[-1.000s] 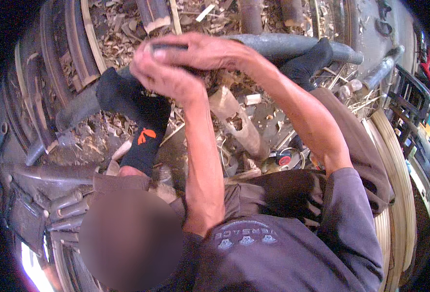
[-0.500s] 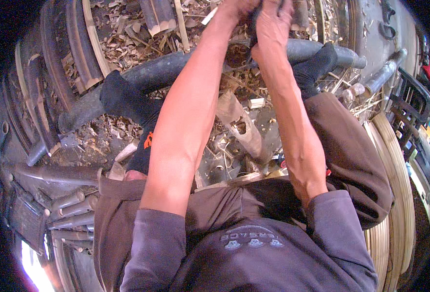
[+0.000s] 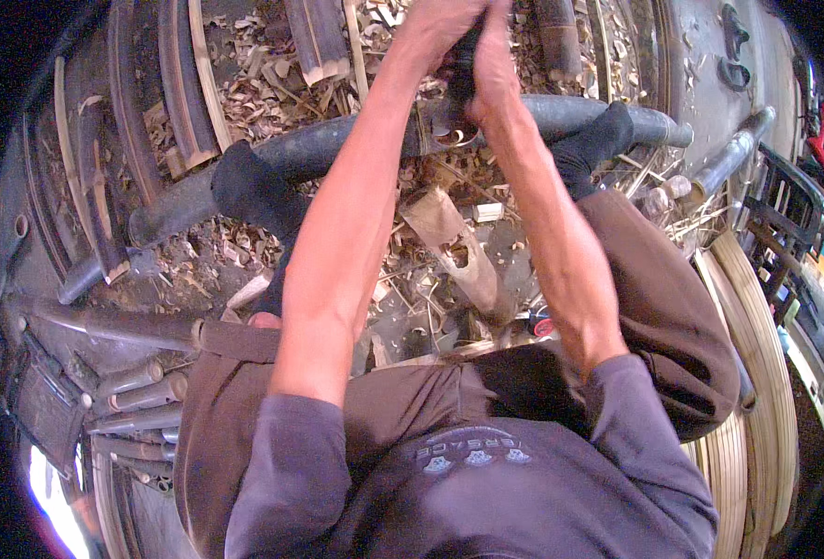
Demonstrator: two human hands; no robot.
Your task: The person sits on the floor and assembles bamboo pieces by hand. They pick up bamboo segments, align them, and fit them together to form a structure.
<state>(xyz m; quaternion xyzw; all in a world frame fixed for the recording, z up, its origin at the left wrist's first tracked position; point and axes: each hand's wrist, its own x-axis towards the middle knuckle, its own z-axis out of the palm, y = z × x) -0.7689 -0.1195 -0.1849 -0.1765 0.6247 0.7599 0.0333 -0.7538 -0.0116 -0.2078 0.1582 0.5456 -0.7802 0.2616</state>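
Note:
At the top edge, in front of me, my left hand [image 3: 437, 35] and my right hand [image 3: 496, 76] are close together, fingers apparently closed. A dark, narrow thing [image 3: 463, 63] shows between them, too blurred to name; the fingertips are partly hidden or cut off by the frame. Just below lies a thick grey pole [image 3: 323, 147], running crosswise under my forearms. A pale curled strip [image 3: 456, 142] sits at its middle. My black-socked feet rest against the pole, one sock [image 3: 247, 177] on the left, the other [image 3: 596, 138] on the right.
Wood shavings [image 3: 263, 79] litter the floor among split bamboo lengths [image 3: 183, 88]. A short bamboo piece [image 3: 463, 256] lies between my legs. Pale slats [image 3: 756, 373] are stacked on the right, near a black frame [image 3: 784, 182]. Several poles [image 3: 142, 396] are piled left.
Both hands have come slightly down and left in the picture, showing more of the dark thing. The view has shifted a little, and a pale curled strip now shows at the pole's middle.

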